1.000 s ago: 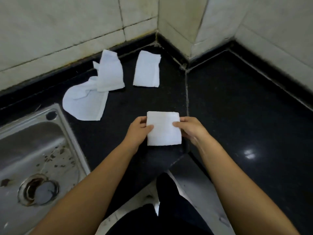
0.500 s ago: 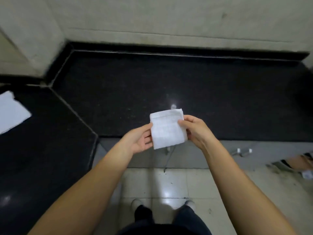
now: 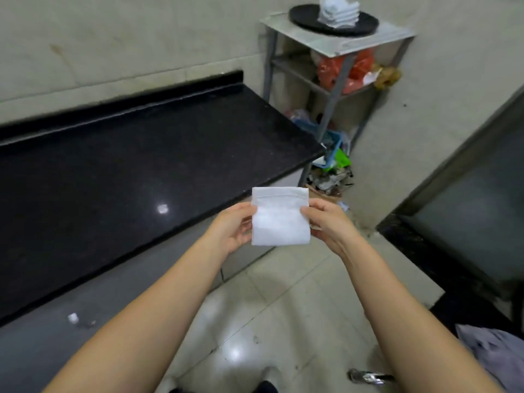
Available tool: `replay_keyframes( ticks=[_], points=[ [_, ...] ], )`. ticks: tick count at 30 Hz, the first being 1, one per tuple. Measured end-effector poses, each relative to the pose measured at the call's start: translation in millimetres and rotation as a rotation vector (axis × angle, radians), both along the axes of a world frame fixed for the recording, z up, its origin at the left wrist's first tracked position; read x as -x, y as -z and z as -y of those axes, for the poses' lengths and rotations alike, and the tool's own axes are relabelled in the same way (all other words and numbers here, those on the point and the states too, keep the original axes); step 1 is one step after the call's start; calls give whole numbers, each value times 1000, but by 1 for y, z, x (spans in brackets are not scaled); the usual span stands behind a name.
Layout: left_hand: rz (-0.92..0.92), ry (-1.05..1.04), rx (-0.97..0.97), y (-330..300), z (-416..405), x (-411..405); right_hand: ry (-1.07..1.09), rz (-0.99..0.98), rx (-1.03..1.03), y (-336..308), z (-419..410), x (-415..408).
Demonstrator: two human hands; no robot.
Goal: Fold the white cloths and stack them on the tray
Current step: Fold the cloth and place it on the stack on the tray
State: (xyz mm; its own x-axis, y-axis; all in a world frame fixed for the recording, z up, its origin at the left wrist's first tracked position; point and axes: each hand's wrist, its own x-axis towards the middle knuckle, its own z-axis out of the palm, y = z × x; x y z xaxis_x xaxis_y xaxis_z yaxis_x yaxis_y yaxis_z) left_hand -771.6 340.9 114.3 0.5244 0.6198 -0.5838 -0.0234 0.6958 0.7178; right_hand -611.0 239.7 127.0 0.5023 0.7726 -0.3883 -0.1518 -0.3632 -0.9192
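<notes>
Upper right of frame: round black tray (image 3: 309, 17) on top of a grey metal rack (image 3: 337, 41), holding a stack of folded white cloths (image 3: 338, 11), slightly blurred, count unclear. Stack sits toward the tray's right half, bare tray rim showing to its left. Rack's middle shelf holds red-orange plastic bags (image 3: 343, 72); lower down a blue basket (image 3: 326, 140) with mixed clutter, contents too jumbled to tell. More debris on the floor at the rack's foot.

Centre of frame: one folded white cloth (image 3: 280, 219), neat square, flat, a stitched hem band along its top edge, edges aligned, no loose corners. Held in the air over the pale tiled floor (image 3: 255, 307), just off the near edge of the black countertop (image 3: 127, 165), well apart from the tray.

Left hand (image 3: 231, 229) holds the cloth's left edge, fingers curled behind, thumb on the front. Right hand (image 3: 329, 221) pinches the right edge, thumb on top, fingers curled underneath. Both forearms reach in from the bottom of the frame.

Countertop fills the left half, glossy, one light reflection. Lower right corner: grey crumpled fabric (image 3: 493, 355) and a small shiny metal object (image 3: 368, 377) on the floor.
</notes>
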Motion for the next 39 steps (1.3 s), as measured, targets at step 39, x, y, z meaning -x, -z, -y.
replay_keyframes(
  ticks=[39],
  points=[
    [-53, -385, -642, -205, -500, -628, -250, 452, -394, -202, -565, -640]
  ],
)
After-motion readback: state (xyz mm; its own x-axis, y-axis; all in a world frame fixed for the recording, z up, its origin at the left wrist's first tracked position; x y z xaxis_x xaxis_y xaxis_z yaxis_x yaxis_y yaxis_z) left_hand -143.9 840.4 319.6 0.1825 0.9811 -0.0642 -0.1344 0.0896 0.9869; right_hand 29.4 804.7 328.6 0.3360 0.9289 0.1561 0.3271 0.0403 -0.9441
